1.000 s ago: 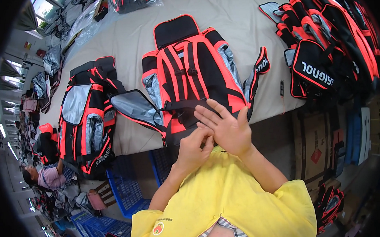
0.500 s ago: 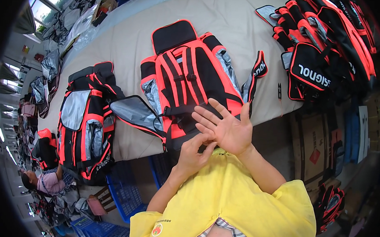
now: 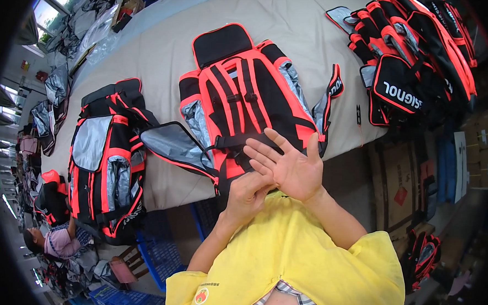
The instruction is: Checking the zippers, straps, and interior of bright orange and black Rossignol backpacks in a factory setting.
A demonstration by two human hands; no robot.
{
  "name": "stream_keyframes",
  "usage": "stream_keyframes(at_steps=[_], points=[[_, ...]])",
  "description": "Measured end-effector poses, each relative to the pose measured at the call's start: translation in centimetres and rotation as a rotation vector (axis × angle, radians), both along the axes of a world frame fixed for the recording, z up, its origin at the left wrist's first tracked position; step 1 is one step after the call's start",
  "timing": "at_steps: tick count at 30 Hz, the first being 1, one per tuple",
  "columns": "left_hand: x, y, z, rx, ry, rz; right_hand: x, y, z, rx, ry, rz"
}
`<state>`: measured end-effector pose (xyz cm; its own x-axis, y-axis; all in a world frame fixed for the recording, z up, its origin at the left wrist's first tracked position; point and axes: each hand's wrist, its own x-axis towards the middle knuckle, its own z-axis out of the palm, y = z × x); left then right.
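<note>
Red-and-black fabric backpack (image 3: 247,105) lies flat on the grey-covered desk (image 3: 156,52), strap side up, its lower end at the near edge, so the harness faces the person. Over that end the right hand (image 3: 292,169) is spread open, palm up, holding nothing. The left hand (image 3: 246,194) is curled against its heel, fingers touching the palm; whether it pinches anything I cannot tell. A second backpack with grey panels (image 3: 103,160) lies to the left, and a stack of matching bags (image 3: 415,49) sits at the right.
</note>
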<state>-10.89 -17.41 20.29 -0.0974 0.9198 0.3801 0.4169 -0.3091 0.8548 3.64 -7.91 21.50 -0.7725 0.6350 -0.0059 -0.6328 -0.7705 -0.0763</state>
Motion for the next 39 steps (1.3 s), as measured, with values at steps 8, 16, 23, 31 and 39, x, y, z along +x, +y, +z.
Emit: stream_keyframes(at_steps=[8,16,23,31,39], points=[[-2.5,-1.9,-1.0,0.199,0.096,0.027,-2.4,-1.9,0.4,-0.186,0.1,0.005],[-4.1,-3.9,-4.6,0.05,-0.054,0.09,-3.4,-3.5,1.7,-0.071,0.0,-0.031],[-5.1,-3.9,-11.8,-0.159,0.316,0.075,-2.1,-8.0,11.8,1.201,-0.116,-0.129],[-4.4,-2.3,-12.6,-0.177,0.454,0.163,-1.5,-7.4,19.1,1.083,-0.111,-0.373],[-0.6,-1.2,-12.9,-0.286,0.599,0.455,3.0,-1.0,18.6,0.99,0.017,-0.612]])
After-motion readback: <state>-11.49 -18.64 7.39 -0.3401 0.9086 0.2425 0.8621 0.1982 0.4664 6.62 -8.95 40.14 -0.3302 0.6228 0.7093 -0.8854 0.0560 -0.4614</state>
